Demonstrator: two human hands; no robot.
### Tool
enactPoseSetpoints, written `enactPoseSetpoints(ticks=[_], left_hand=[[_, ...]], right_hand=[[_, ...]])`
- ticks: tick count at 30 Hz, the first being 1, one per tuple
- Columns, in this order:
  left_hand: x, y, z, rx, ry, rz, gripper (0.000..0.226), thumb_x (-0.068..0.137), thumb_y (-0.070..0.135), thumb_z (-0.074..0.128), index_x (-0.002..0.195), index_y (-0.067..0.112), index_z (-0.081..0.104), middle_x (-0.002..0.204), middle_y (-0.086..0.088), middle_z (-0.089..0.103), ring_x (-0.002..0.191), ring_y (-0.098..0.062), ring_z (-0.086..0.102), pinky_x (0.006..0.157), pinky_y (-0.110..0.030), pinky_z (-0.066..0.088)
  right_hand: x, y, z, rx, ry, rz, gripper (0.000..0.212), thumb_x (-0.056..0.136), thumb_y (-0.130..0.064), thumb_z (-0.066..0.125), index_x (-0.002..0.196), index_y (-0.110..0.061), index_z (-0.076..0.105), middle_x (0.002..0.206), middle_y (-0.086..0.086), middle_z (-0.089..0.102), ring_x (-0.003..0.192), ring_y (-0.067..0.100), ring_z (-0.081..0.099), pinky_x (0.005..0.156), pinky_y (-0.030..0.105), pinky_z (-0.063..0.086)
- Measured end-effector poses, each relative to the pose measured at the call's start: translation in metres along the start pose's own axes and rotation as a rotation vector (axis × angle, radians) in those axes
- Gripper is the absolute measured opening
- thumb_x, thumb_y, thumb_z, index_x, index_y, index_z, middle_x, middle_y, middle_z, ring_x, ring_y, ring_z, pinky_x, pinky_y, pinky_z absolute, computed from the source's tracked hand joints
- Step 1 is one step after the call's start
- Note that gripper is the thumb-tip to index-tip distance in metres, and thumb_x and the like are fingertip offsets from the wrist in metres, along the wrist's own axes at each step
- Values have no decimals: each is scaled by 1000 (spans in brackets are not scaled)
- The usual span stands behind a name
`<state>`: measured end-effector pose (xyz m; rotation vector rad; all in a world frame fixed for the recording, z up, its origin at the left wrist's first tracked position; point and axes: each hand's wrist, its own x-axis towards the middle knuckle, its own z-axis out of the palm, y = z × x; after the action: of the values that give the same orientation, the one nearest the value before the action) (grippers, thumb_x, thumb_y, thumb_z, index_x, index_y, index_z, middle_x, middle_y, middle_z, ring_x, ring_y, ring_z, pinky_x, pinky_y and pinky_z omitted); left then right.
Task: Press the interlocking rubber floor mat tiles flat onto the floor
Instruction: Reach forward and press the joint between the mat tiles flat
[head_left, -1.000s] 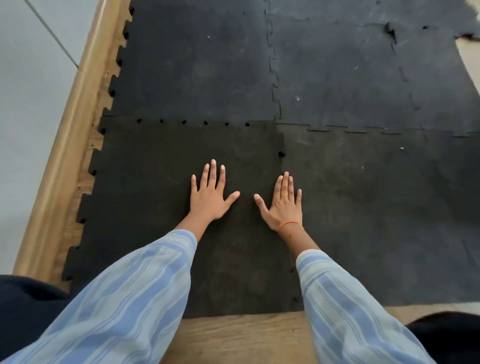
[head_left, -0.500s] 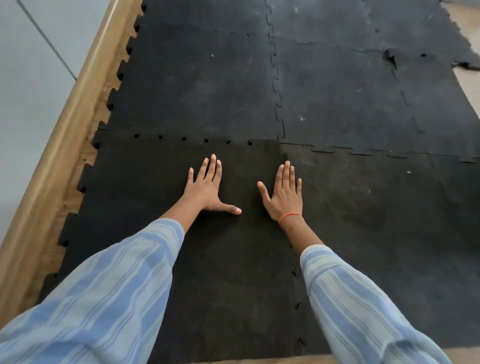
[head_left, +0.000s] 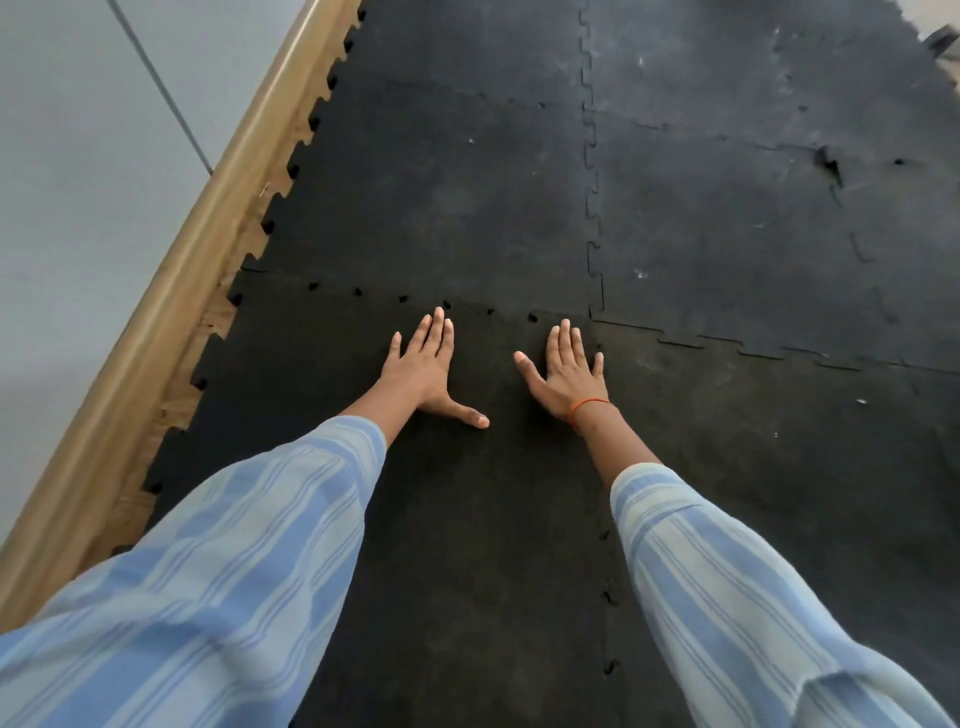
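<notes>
I have both palms down on the near-left mat tile (head_left: 457, 519), the darkest of the black rubber squares. My left hand (head_left: 423, 371) lies flat with the four fingers together pointing away from me and the thumb swung out to the right, its tip resting on the rubber. My right hand (head_left: 569, 371) sits just beside it, also flat, fingers (head_left: 565, 340) close together and thumb angled out to the left. Neither hand grips anything; both are spread open against the surface. An orange band (head_left: 589, 404) circles my right wrist, and striped blue sleeves (head_left: 218, 571) cover both forearms.

My fingertips stop just short of the toothed seam (head_left: 467, 306) where this tile meets the far-left tile (head_left: 441, 182). Small dark gaps show along that seam, so the teeth may not be fully seated there, though I can't be sure from this angle. To the right, the near-right tile (head_left: 779, 467) joins along a seam running toward me. The far-right tile (head_left: 727, 208) has a torn spot (head_left: 831, 166) near its right side. Along the left, the mats' jagged edge lies on wooden floor (head_left: 218, 312) beside a rounded wooden baseboard (head_left: 171, 270) under a pale wall (head_left: 67, 182)
</notes>
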<state>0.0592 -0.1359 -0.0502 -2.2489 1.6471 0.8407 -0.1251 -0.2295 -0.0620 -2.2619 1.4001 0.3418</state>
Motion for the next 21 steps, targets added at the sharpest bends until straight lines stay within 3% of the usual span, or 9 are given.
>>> enactPoseSetpoints(ticks=[10,14,17,21], left_hand=[[13,3,-18,50,-102,6,162,39,89,65,142,12,-34,148,-3,-44,139,-22,-35,114,-55,-11],[13,3,-20,42,-71,20,160,41,90,63,143,12,-32,149,-4,-43,140,-22,-34,114,-55,-10],[7,-7,-12,4,-6,41,158,42,92,60,146,11,-28,152,-5,-38,142,-20,-30,116,-48,-10],[-4,-53,-6,-44,19,-83,160,37,97,51,146,10,-27,152,-7,-37,143,-21,-28,117,-45,-7]], right_hand=[[15,-2,-9,-118,-67,16,95,84,-77,16,149,-17,-15,158,-3,-25,145,14,-22,119,48,-10],[20,-10,-13,-97,-60,63,97,82,-79,13,149,-15,-16,157,-1,-27,145,16,-23,118,48,-11],[17,-30,-3,-72,-54,-35,89,87,-73,12,150,-14,-12,158,0,-23,145,16,-22,118,47,-12],[16,-74,15,-38,-62,-158,83,90,-69,10,151,-16,-7,159,-4,-20,145,14,-21,117,47,-14]])
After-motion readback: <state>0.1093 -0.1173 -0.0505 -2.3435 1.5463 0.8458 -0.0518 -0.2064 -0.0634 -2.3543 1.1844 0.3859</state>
